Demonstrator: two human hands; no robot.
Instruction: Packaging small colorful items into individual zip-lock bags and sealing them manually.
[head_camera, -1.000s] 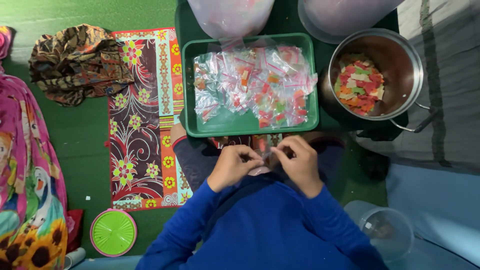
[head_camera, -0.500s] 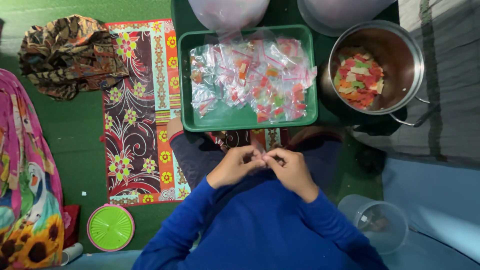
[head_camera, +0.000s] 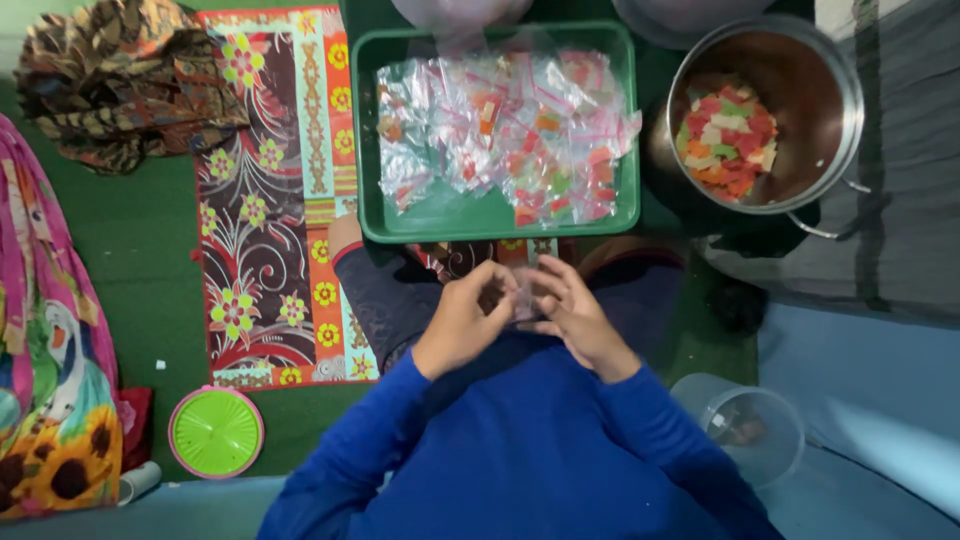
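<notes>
My left hand (head_camera: 463, 318) and my right hand (head_camera: 572, 312) meet in front of my chest, fingertips pinched together on a small clear plastic bag (head_camera: 521, 296) that is mostly hidden between them. Both arms wear blue sleeves. Just beyond my hands lies a green tray (head_camera: 372, 140) piled with several small clear bags (head_camera: 500, 130) holding red, orange and green pieces. To the tray's right stands a steel pot (head_camera: 830, 90) with loose coloured pieces (head_camera: 728, 145) in its bottom.
A patterned floral mat (head_camera: 270, 200) lies on the green floor at left, with a brown cloth (head_camera: 110, 85) beyond it and a bright pink fabric (head_camera: 45, 380) at the far left. A green round lid (head_camera: 216, 432) sits lower left. A clear plastic tub (head_camera: 745, 425) stands lower right.
My hands have drawn closer together and stay pinched on the small bag. The view has shifted slightly, so the tray and pot sit a little higher.
</notes>
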